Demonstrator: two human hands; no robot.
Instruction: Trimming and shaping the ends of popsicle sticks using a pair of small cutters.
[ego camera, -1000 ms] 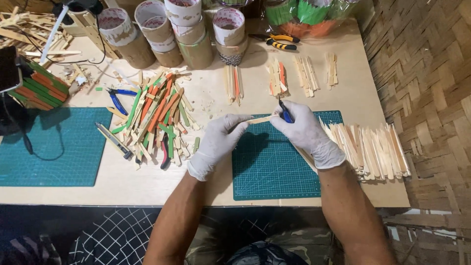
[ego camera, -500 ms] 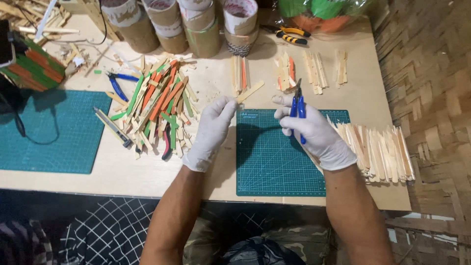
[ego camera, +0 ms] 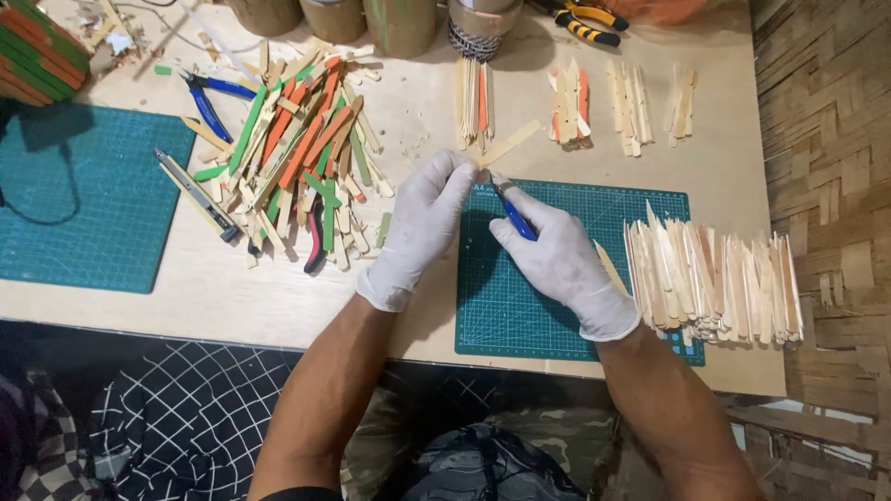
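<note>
My left hand (ego camera: 422,227), in a white glove, pins one end of a plain wooden stick (ego camera: 510,144) at the top left corner of a green cutting mat (ego camera: 557,306). My right hand (ego camera: 557,260), also gloved, grips a blue-handled cutter (ego camera: 512,213) whose tip meets the stick near my left fingers. The stick angles up and right off the mat onto the bare table.
A row of cut plain sticks (ego camera: 715,278) lies on the mat's right side. A heap of orange, green and plain sticks (ego camera: 297,158) with a utility knife (ego camera: 200,197) and blue pliers (ego camera: 209,97) sits left. A second mat (ego camera: 83,204) lies far left. Cardboard tubes (ego camera: 399,19) stand behind.
My right hand has come down and left, bringing the cutter to the stick. My left hand has shifted right onto the stick's end. The view has tilted lower.
</note>
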